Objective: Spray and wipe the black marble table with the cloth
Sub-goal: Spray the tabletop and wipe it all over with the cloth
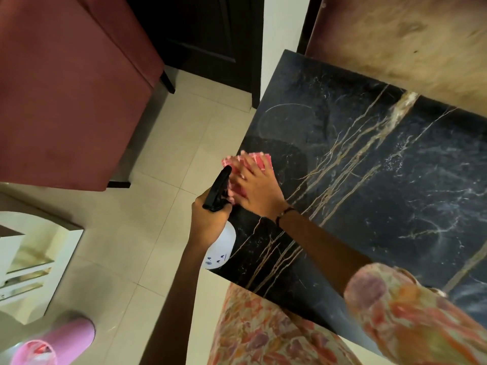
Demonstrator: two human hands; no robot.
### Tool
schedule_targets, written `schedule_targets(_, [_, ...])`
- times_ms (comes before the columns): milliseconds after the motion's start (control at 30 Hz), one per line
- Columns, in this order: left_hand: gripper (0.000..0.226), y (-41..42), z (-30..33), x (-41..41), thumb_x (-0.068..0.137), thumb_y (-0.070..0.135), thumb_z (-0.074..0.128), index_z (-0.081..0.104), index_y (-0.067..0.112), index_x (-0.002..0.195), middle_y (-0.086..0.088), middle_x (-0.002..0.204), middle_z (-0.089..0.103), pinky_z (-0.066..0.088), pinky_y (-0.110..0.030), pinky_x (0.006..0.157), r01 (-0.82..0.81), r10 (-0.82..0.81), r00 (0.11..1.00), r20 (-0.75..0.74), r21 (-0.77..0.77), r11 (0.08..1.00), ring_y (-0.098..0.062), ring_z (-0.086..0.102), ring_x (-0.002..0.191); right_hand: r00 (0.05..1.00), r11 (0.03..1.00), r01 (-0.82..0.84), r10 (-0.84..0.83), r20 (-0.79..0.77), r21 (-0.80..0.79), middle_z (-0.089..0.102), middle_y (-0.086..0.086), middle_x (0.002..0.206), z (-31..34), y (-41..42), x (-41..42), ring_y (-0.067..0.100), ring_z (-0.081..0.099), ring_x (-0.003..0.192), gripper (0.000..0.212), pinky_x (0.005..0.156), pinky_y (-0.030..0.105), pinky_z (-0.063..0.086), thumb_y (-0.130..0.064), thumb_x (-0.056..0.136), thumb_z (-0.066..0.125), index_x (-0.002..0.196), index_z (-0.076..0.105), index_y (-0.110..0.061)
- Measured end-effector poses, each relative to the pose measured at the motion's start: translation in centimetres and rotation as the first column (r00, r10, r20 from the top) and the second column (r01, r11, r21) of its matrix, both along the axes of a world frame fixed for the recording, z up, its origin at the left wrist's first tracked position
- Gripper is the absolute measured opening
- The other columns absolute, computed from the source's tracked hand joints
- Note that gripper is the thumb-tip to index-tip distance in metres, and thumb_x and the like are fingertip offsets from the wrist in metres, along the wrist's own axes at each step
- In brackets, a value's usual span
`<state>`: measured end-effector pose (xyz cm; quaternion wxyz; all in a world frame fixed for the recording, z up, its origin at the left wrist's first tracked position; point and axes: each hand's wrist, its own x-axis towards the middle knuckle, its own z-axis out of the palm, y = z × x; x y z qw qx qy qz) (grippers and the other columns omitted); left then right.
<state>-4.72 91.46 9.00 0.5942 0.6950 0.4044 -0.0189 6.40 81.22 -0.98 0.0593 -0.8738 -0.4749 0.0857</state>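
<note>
- At centre frame, the pink cloth (251, 164) lies near the left edge of the black marble desk (369, 180).
- Right hand (257, 187) presses flat on it, fingers spread.
- Just left, the left hand (208, 219) grips a white spray bottle (222, 246) by its black trigger head.
- Upper left, a maroon chair (66, 88) stands on the tiled floor (147, 233).

I see a black desk (369, 180) veined gold and white, a pink cloth (257, 160), a white bottle (224, 246) with black trigger, maroon chairs (66, 88).
</note>
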Motion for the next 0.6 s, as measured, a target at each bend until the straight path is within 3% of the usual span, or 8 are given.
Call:
schedule_targets(67, [0.030,-0.1,0.1,0.6,0.079,-0.007,0.058,0.064,0.022,0.073,0.005,0.061,0.061,0.041,-0.024,0.056,0.004,-0.004,1.000,-0.004,-0.001,1.000,-0.010,0.050,0.049,0.996,0.996,-0.089,0.089,0.009,-0.005,0.031,0.002,0.157,-0.5,-3.5,-0.5,0.030,0.022,0.147,0.061,0.117,0.063,0.005,-0.063,0.096,0.026,0.146,0.035,-0.030])
schedule_targets(133, [0.031,-0.2,0.3,1.2,0.081,-0.007,0.058,0.065,0.023,0.079,0.001,0.074,0.065,0.049,-0.031,0.067,0.023,-0.023,1.000,0.013,-0.002,1.000,-0.010,0.055,0.056,0.994,0.995,-0.097,0.098,0.038,-0.023,0.031,0.003,0.157,-0.9,-7.4,0.8,0.030,0.023,0.146,0.062,0.116,0.063,0.014,-0.066,0.095,0.025,0.146,0.033,-0.032])
schedule_targets(233, [0.029,-0.4,0.5,2.2,0.082,-0.008,0.057,0.065,0.020,0.083,-0.003,0.085,0.067,0.050,-0.053,0.086,0.055,-0.054,0.998,0.030,-0.009,0.998,-0.018,0.056,0.064,0.996,0.996,0.069,-0.065,0.068,-0.058,0.031,0.004,0.156,-0.8,-9.5,4.9,0.031,0.024,0.145,0.063,0.116,0.062,0.014,-0.066,0.093,0.027,0.147,0.030,-0.034])
schedule_targets(300, [0.029,-0.5,0.6,2.8,0.083,-0.007,0.057,0.065,0.020,0.083,-0.004,0.085,0.067,0.049,-0.055,0.087,0.059,-0.059,0.998,0.036,-0.013,0.998,-0.018,0.056,0.064,0.980,0.979,0.192,-0.187,0.071,-0.074,0.029,0.003,0.157,-0.6,-8.0,7.7,0.031,0.024,0.145,0.064,0.116,0.061,0.012,-0.065,0.092,0.030,0.148,0.029,-0.034])
schedule_targets(433, [0.035,-0.8,0.5,4.4,0.080,-0.009,0.057,0.065,0.025,0.077,0.000,0.081,0.067,0.045,-0.032,0.070,0.063,-0.064,0.996,0.056,0.013,0.998,-0.009,0.055,0.061,0.947,0.944,0.320,-0.316,0.062,-0.083,0.028,0.003,0.157,0.0,-1.6,10.5,0.033,0.023,0.145,0.063,0.115,0.064,0.012,-0.063,0.093,0.027,0.147,0.031,-0.032])
schedule_targets(533, [0.031,-1.2,0.5,5.9,0.077,-0.010,0.055,0.066,0.019,0.076,0.000,0.078,0.067,0.041,-0.021,0.061,0.072,-0.073,0.994,0.076,0.018,0.997,-0.004,0.054,0.055,0.979,0.979,0.194,-0.189,0.073,-0.065,0.027,0.004,0.158,-0.2,0.8,9.2,0.034,0.020,0.147,0.066,0.115,0.064,0.007,-0.062,0.091,0.015,0.148,0.029,-0.031])
schedule_targets(600, [0.031,-1.5,0.5,6.8,0.077,-0.009,0.057,0.064,0.020,0.070,0.009,0.063,0.065,0.040,-0.016,0.054,0.076,-0.077,0.994,0.076,0.014,0.997,-0.002,0.052,0.047,0.998,0.999,0.037,-0.038,0.053,0.020,0.036,0.006,0.153,-0.3,-0.3,7.5,0.035,0.027,0.144,0.062,0.113,0.063,0.008,-0.058,0.091,0.024,0.142,0.039,-0.027])
